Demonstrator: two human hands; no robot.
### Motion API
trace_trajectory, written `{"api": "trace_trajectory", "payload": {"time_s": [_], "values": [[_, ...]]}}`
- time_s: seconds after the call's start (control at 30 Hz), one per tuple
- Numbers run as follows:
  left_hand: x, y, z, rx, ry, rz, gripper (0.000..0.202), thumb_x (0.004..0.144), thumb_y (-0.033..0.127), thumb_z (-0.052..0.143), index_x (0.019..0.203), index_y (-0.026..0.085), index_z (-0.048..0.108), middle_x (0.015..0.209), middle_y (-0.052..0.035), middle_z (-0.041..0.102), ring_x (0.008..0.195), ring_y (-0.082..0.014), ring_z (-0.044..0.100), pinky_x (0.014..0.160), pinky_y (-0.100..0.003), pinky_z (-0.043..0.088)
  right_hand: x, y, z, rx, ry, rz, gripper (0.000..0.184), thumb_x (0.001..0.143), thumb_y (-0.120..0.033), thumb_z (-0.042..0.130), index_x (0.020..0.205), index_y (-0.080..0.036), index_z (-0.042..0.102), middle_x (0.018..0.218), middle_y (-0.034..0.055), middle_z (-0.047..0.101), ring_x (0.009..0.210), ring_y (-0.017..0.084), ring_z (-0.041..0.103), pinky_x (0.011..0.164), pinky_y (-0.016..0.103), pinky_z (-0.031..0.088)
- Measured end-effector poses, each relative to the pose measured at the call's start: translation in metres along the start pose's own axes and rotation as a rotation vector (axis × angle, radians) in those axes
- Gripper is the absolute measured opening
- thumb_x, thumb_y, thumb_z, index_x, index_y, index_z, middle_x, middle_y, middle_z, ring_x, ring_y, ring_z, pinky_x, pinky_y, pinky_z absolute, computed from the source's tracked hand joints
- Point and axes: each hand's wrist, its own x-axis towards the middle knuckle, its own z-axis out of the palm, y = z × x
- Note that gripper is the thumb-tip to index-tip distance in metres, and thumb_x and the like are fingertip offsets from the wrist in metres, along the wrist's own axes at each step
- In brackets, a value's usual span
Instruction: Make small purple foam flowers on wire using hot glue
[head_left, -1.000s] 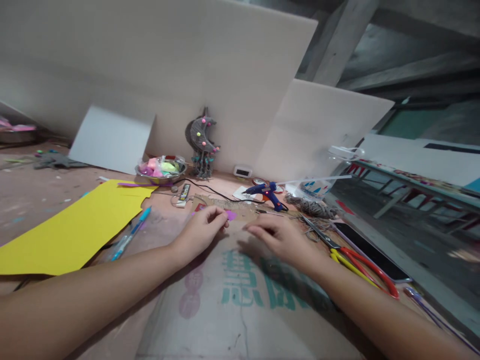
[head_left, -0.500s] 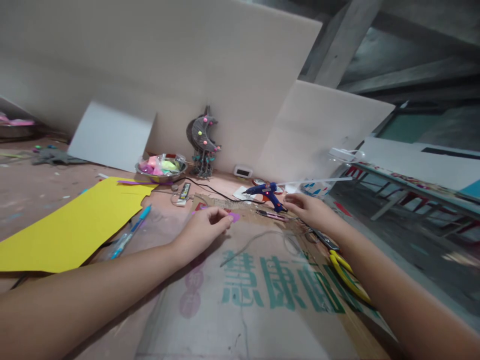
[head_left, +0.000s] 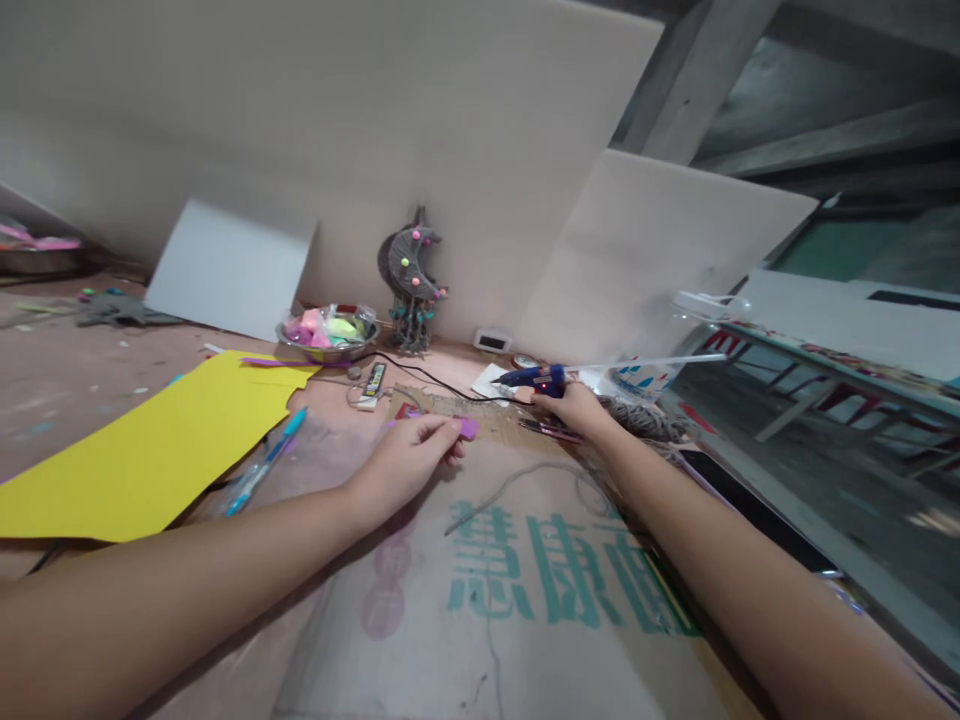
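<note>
Between the thumb and fingers of my left hand [head_left: 412,462] is a small purple paper piece [head_left: 469,429], held over the cardboard sheet [head_left: 420,660]. My right hand [head_left: 576,408] is closed round the handle of a blue glue gun [head_left: 534,379], whose nozzle points left. A small red light shows on the gun's body. Below the gun lies a utility knife [head_left: 550,430]. A length of grey yarn [head_left: 517,478] curls loosely across the cardboard, and a grey yarn bundle [head_left: 646,418] sits just beyond my right wrist.
At left lie yellow paper [head_left: 157,450] and a blue pen [head_left: 266,462]. Farther back are a metal bowl [head_left: 330,347] of bagged coloured clay, a grey moon ornament [head_left: 412,265] and a small white digital clock [head_left: 492,340]. A phone [head_left: 757,510] lies under my right forearm.
My right hand has moved left onto the glue gun and gripped its handle. My left hand stays nearly in place with the purple paper piece. The view has shifted slightly.
</note>
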Motion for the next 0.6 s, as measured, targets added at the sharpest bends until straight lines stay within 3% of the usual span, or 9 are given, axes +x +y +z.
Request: {"api": "trace_trajectory", "payload": {"time_s": [0.13, 0.33, 0.47, 0.6], "values": [[-0.002, 0.005, -0.002, 0.141, 0.011, 0.024, 0.034, 0.079, 0.044, 0.053, 0.069, 0.013, 0.063, 0.066, -0.002, 0.06, 0.064, -0.0127, 0.053, 0.06, -0.024, 0.039, -0.005, -0.003, -0.013, 0.06, -0.023, 0.043, 0.024, 0.074, -0.033, 0.062, 0.08, -0.01, 0.065, 0.061, 0.0083, 0.067, 0.055, 0.018, 0.062, 0.049, 0.023, 0.045], [-0.003, 0.01, -0.001, 0.143, 0.039, 0.035, 0.024, 0.077, 0.039, 0.057, 0.074, 0.015, 0.061, 0.068, 0.001, 0.058, 0.063, -0.0112, 0.051, 0.059, -0.022, 0.039, -0.022, -0.011, -0.029, 0.16, -0.065, -0.002, 0.026, 0.075, -0.034, 0.061, 0.082, -0.009, 0.066, 0.049, 0.004, 0.061, 0.045, 0.014, 0.057, 0.044, 0.021, 0.041], [0.0, 0.004, -0.001, 0.127, 0.059, 0.056, 0.023, 0.079, 0.037, 0.053, 0.07, 0.016, 0.054, 0.063, 0.0023, 0.053, 0.061, -0.0108, 0.05, 0.057, -0.022, 0.039, -0.046, -0.024, -0.032, 0.263, -0.05, -0.07, 0.033, 0.081, -0.037, 0.053, 0.098, -0.012, 0.065, 0.053, 0.0016, 0.061, 0.05, 0.012, 0.056, 0.049, 0.02, 0.042], [0.0, 0.003, -0.002, 0.124, 0.089, 0.083, 0.022, 0.079, 0.036, 0.05, 0.069, 0.017, 0.052, 0.063, 0.0027, 0.051, 0.06, -0.0109, 0.048, 0.057, -0.022, 0.038, -0.083, -0.037, -0.03, 0.373, -0.034, -0.136, 0.034, 0.078, -0.045, 0.057, 0.087, -0.013, 0.065, 0.054, 0.0012, 0.059, 0.052, 0.012, 0.054, 0.052, 0.022, 0.042]]}}
